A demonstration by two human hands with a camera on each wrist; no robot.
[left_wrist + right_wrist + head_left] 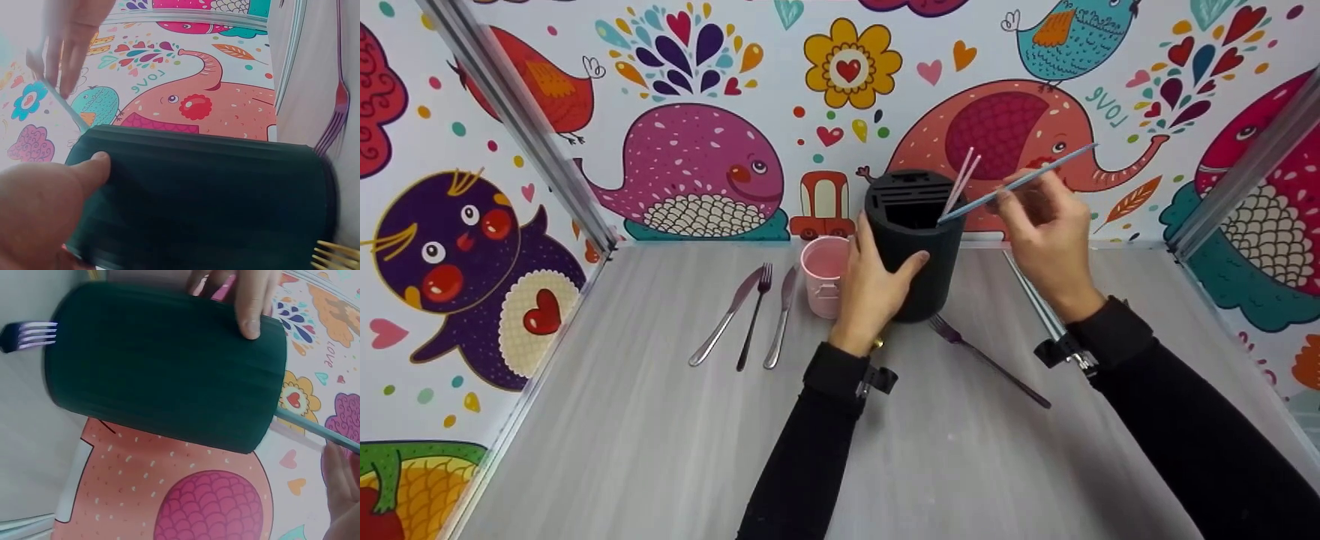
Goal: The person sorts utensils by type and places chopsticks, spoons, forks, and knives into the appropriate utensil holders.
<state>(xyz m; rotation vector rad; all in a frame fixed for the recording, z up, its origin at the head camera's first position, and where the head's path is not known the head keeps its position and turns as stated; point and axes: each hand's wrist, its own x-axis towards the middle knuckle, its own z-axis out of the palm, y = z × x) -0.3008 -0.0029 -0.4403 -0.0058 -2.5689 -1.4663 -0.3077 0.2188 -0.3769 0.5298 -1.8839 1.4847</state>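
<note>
Here's the left hand (877, 289), its grip wrapped firmly round the black holder (926, 262), while the right hand's (1057, 240) grip pinches a blue stick (1065, 160), lower end right at the holder's opening! Two pink sticks (959, 178) poke from the holder; a pink cup (819, 292) stands just left of it, and a purple fork (997, 367) lies in front of it, towards the right.

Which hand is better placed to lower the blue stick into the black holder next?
Probably the right hand: it pinches the blue stick, whose lower end is at the opening of the black holder. The left hand is occupied, gripping the holder's side.
</note>
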